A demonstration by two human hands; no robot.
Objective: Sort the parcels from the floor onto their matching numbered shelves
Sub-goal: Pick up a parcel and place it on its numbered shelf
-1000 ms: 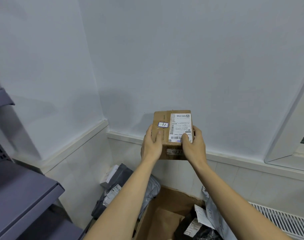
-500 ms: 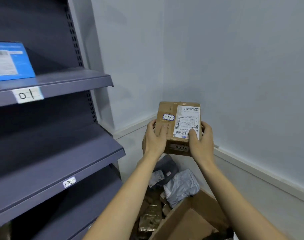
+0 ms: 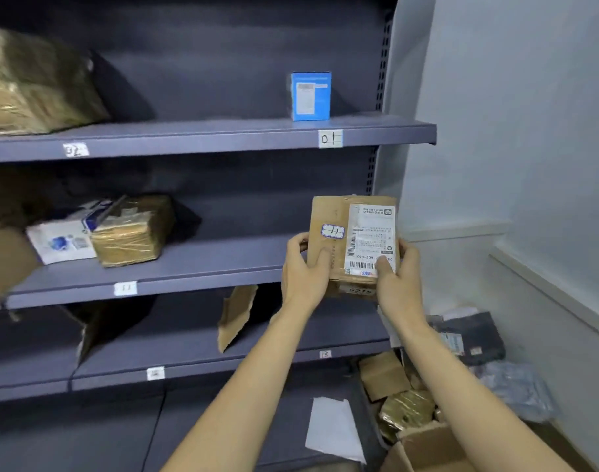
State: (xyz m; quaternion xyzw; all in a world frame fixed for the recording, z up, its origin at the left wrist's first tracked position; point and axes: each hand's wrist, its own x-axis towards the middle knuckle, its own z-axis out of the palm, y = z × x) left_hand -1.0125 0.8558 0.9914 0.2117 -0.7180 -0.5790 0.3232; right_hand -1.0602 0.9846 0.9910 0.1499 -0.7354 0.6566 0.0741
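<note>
A small brown cardboard parcel (image 3: pixel 335 212) with a white shipping label and a sticker reading 11 is held up in front of the shelving. My left hand (image 3: pixel 303 270) grips its left side and my right hand (image 3: pixel 398 277) grips its right side, thumbs on the front face. The parcel hangs at the right end of the middle shelf (image 3: pixel 196 264), whose edge carries a tag marked 11 (image 3: pixel 125 288). Two parcels, a white-and-blue box (image 3: pixel 61 240) and a taped brown box (image 3: pixel 131 229), lie on that shelf to the left.
The upper shelf (image 3: pixel 223 134) is tagged 01 and holds a blue box (image 3: pixel 310 96) and a wrapped parcel (image 3: pixel 35 83) at left. A lower shelf (image 3: pixel 189 356) carries torn cardboard. Several parcels and grey bags (image 3: pixel 475 338) lie on the floor at lower right, beside an open carton (image 3: pixel 427 447).
The view has swung left from the white corner wall to the shelving. The parcel stays gripped in both hands and now sits in front of the middle shelf.
</note>
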